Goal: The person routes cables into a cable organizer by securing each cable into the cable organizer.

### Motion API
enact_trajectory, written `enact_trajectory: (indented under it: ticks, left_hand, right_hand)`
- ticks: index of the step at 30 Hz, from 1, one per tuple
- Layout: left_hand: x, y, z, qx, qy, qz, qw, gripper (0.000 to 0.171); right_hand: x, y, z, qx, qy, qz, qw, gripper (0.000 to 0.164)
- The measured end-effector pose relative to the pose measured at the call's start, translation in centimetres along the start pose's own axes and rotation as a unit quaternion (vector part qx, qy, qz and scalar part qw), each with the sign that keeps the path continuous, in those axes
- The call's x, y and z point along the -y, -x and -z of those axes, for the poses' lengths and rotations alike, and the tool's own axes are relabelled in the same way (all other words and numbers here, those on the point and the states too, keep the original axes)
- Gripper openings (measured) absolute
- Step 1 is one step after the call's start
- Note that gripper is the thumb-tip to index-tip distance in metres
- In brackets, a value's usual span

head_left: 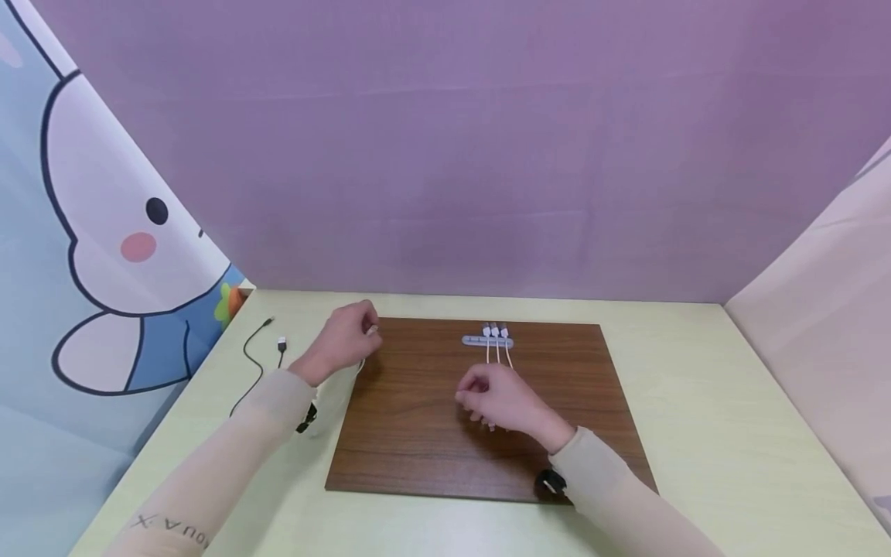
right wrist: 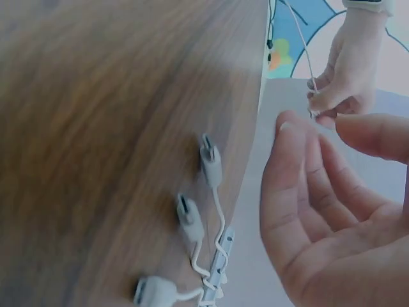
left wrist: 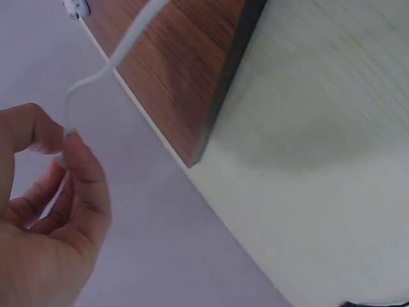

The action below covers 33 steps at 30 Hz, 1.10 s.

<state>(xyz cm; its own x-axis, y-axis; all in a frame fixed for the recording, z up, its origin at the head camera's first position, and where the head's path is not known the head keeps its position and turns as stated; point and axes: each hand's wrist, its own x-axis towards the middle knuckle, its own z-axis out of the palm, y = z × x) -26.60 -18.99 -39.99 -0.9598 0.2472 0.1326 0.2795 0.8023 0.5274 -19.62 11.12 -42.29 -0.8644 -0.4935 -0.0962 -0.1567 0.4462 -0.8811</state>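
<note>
My left hand (head_left: 346,334) is raised over the board's far left corner, pinching a white cable (left wrist: 131,39) between thumb and fingertips. In the left wrist view the cable runs from the fingertips up past the board's edge. My right hand (head_left: 504,396) hovers above the middle of the brown wooden board (head_left: 411,418), fingers loosely bent, thumb apart from them, nothing between. Beside it in the right wrist view lie three white cable connectors (right wrist: 211,167). Their cables pass through a grey-blue cable clip strip (head_left: 473,340) near the board's far edge, with white plugs (head_left: 495,331) beyond it.
A black cable (head_left: 252,359) lies on the pale table (head_left: 703,402) left of the board, its black-and-white USB plug (head_left: 281,345) near my left forearm. Behind the table hangs a purple cloth (head_left: 445,155); a cartoon-printed cloth (head_left: 104,255) hangs on the left.
</note>
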Motion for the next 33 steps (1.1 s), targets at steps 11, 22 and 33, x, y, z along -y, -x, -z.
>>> enact_trajectory:
  ticks: [11, 22, 33]
  left_hand:
    - [-2.1, -0.4, -0.6, -0.034, 0.065, -0.033, 0.9968, 0.018]
    - [-4.6, -0.6, -0.7, -0.07, 0.098, -0.055, 0.9912, 0.015]
    - [-6.6, -1.5, -2.0, -0.087, 0.153, -0.05, 0.9831, 0.018]
  right_hand:
    - [0.6, -0.1, -0.7, 0.008, -0.05, -0.014, 0.999, 0.027]
    - [0.5, -0.3, -0.8, 0.016, -0.083, -0.019, 0.996, 0.033]
    - [0.7, -1.2, -1.5, 0.024, -0.133, -0.017, 0.991, 0.039]
